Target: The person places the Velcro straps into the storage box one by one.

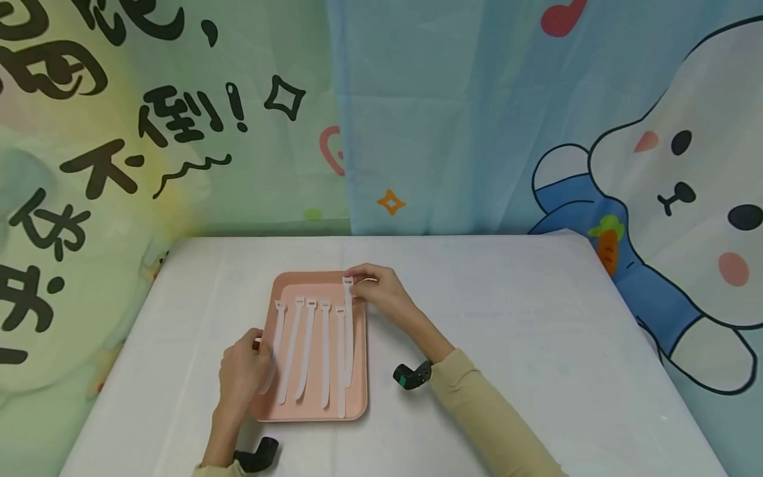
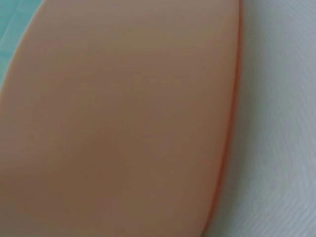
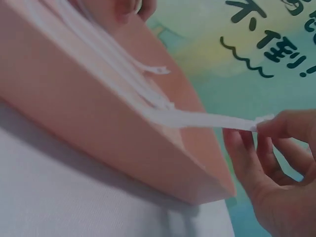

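A pink rectangular tray (image 1: pixel 360 404) lies on the white table. Inside it, several long, thin white straps (image 1: pixel 325 358) run side by side lengthwise, their wider slotted heads toward the far end. At the far right corner my right hand (image 1: pixel 384 295) pinches the head of one white strap (image 1: pixel 349 338) between thumb and fingers. In the right wrist view this strap (image 3: pixel 202 120) is raised at its head, its other end slanting down into the tray. My left hand (image 1: pixel 243 368) grips the tray's left rim, fingertips just inside. Only the tray's outer wall (image 2: pixel 128 108) fills most of the left wrist view.
A white cloth (image 1: pixel 507 318) covers the table around the tray. Behind it hang green and blue printed curtains (image 1: pixel 417 119) with writing and a cartoon animal. Black wrist cameras (image 1: pixel 412 375) sit on both wrists.
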`<state>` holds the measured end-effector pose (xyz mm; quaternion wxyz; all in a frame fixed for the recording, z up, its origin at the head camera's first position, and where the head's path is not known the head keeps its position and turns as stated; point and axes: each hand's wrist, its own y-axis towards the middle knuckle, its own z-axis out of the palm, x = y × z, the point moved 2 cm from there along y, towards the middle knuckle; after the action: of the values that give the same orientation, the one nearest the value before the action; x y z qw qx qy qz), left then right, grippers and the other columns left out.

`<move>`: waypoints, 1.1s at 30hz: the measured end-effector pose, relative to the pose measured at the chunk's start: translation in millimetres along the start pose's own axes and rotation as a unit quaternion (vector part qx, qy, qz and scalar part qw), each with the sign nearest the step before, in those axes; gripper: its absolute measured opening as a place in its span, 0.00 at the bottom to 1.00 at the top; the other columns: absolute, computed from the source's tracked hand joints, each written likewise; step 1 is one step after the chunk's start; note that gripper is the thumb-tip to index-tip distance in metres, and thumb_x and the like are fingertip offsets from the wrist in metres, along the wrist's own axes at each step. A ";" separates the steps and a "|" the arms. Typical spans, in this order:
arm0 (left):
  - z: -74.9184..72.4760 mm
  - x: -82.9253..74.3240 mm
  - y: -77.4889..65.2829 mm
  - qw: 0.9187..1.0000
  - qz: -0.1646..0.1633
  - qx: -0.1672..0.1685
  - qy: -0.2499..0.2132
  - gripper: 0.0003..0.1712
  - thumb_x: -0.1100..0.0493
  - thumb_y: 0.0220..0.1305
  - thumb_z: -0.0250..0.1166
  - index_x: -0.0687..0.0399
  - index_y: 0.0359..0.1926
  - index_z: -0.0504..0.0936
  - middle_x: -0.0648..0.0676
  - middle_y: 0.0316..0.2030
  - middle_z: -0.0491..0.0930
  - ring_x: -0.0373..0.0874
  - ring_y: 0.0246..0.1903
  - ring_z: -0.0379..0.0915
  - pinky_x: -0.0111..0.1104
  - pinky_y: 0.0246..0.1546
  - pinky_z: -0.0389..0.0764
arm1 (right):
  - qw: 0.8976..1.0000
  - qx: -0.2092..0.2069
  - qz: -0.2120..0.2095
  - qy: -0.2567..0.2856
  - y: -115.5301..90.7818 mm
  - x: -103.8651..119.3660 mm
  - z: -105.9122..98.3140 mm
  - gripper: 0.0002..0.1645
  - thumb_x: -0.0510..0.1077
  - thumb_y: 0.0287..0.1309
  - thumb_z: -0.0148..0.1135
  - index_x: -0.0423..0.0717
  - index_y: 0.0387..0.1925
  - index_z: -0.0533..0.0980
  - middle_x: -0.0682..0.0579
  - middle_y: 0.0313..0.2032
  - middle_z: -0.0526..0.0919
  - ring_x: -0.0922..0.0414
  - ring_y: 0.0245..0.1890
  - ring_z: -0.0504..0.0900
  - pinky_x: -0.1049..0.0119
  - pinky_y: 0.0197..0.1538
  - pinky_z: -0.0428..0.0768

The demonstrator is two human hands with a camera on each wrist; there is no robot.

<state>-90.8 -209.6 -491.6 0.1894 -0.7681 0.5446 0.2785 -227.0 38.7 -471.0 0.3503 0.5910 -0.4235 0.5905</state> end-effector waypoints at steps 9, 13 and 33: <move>1.0 0.9 -0.5 1.000 -0.003 0.001 -0.001 0.15 0.64 0.68 0.57 0.67 0.50 0.83 0.66 0.34 0.86 0.57 0.29 0.83 0.46 0.26 0.78 | 0.986 0.048 -0.030 -0.158 1.9 -2.7 2.5 0.20 0.34 0.63 0.59 0.44 0.56 0.82 0.47 0.52 0.85 0.54 0.43 0.83 0.63 0.42 0.78; 1.4 0.6 -0.7 1.000 -0.002 -0.001 0.001 0.15 0.64 0.68 0.56 0.67 0.50 0.83 0.66 0.34 0.87 0.58 0.28 0.83 0.47 0.25 0.78 | 0.973 0.039 -0.053 -0.222 2.5 -2.5 6.0 0.21 0.32 0.65 0.56 0.48 0.55 0.83 0.50 0.54 0.85 0.53 0.45 0.83 0.63 0.42 0.79; 2.3 0.4 -0.5 1.000 -0.008 -0.008 0.004 0.15 0.64 0.68 0.56 0.65 0.50 0.83 0.66 0.34 0.87 0.59 0.30 0.83 0.50 0.28 0.78 | 0.848 0.086 -0.158 -0.499 14.5 0.2 22.9 0.13 0.31 0.68 0.56 0.35 0.46 0.84 0.42 0.48 0.88 0.45 0.55 0.84 0.55 0.59 0.80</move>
<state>-90.7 -208.4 -493.6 0.1832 -0.7748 0.5374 0.2782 -231.1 12.0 -473.4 0.1275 0.8928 -0.3897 0.1867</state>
